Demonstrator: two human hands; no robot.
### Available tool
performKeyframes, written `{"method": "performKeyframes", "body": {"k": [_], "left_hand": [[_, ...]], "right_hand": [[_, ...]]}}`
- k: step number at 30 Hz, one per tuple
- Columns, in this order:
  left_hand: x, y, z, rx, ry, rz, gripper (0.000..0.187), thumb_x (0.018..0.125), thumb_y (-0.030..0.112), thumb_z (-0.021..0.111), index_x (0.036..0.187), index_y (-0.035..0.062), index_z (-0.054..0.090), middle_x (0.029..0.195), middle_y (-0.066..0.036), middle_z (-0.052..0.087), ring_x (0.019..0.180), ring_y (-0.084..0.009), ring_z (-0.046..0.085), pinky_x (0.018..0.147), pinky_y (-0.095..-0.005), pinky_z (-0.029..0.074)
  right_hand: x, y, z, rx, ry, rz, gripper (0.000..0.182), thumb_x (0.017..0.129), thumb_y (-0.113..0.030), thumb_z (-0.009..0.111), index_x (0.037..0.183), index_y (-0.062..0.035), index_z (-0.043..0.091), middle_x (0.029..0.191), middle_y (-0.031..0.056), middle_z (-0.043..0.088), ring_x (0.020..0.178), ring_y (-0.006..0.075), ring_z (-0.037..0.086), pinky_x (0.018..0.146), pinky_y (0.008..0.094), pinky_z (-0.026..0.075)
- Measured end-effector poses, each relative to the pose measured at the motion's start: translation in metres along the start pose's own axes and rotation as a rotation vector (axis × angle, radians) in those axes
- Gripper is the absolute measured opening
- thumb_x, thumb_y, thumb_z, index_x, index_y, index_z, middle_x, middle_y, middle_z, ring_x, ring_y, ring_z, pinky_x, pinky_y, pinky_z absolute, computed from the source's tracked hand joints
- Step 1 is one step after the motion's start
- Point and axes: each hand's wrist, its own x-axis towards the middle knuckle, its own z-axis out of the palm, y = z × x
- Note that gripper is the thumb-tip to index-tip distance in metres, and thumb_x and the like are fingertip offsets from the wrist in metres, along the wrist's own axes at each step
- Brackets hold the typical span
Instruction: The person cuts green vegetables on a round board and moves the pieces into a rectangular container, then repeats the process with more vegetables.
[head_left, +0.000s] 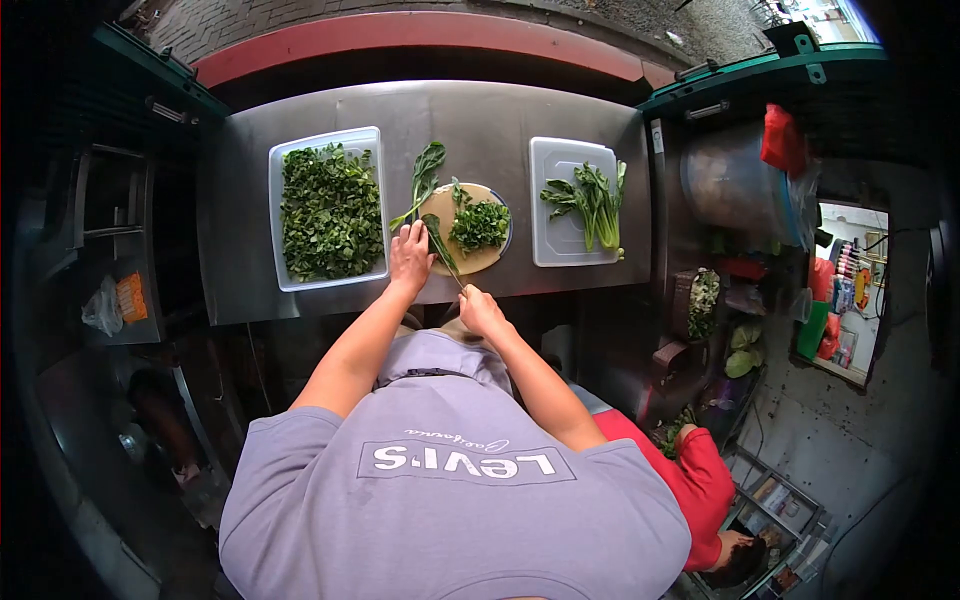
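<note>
A round cutting board [487, 262] lies on the steel table, with a pile of chopped leafy greens [479, 226] on it. My left hand [411, 259] rests at the board's left edge, fingers bent over a dark green leafy stalk [436, 236]. In my right hand [482, 311], closed at the table's front edge, is the handle of a knife [457, 279]; its narrow blade points onto the board beside the stalk. Just beyond my left hand, uncut leafy greens [426, 172] lie on the table.
A white tub of chopped greens [328, 212] stands left on the steel table [480, 110]. To the right, whole leafy greens [594, 205] lie on a white lid [553, 160]. A person in a red sleeve [705, 475] is behind me on the right, near shelves.
</note>
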Motion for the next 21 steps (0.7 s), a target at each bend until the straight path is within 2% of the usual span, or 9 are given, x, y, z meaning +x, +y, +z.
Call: {"method": "performKeyframes", "body": {"k": [8, 11, 21], "left_hand": [[-0.001, 0.000, 0.002, 0.019, -0.006, -0.002, 0.070, 0.080, 0.031, 0.084, 0.138, 0.0021, 0.059, 0.142, -0.006, 0.050, 0.127, -0.0273, 0.048, 0.100, -0.0403, 0.046], [0.000, -0.002, 0.001, 0.026, -0.008, 0.018, 0.070, 0.079, 0.032, 0.084, 0.138, 0.0017, 0.060, 0.141, -0.006, 0.051, 0.127, -0.0276, 0.048, 0.101, -0.0400, 0.046], [-0.006, 0.003, -0.008, -0.074, 0.028, -0.051, 0.073, 0.076, 0.027, 0.087, 0.138, 0.0019, 0.058, 0.142, -0.007, 0.053, 0.133, -0.0294, 0.046, 0.106, -0.0411, 0.044]], "right_hand": [[-0.035, 0.022, 0.000, 0.016, -0.030, 0.055, 0.028, 0.103, -0.029, 0.054, 0.110, -0.0026, 0.061, 0.109, 0.0318, 0.069, 0.107, 0.0516, 0.064, 0.091, 0.0572, 0.052], [-0.052, 0.029, -0.005, -0.014, -0.084, 0.181, 0.031, 0.103, -0.031, 0.052, 0.113, -0.0031, 0.062, 0.115, 0.0304, 0.068, 0.113, 0.0488, 0.064, 0.094, 0.0551, 0.052], [-0.058, 0.015, -0.026, -0.006, -0.111, 0.187, 0.033, 0.103, -0.033, 0.052, 0.114, -0.0041, 0.063, 0.116, 0.0294, 0.069, 0.115, 0.0484, 0.063, 0.097, 0.0549, 0.051]]}}
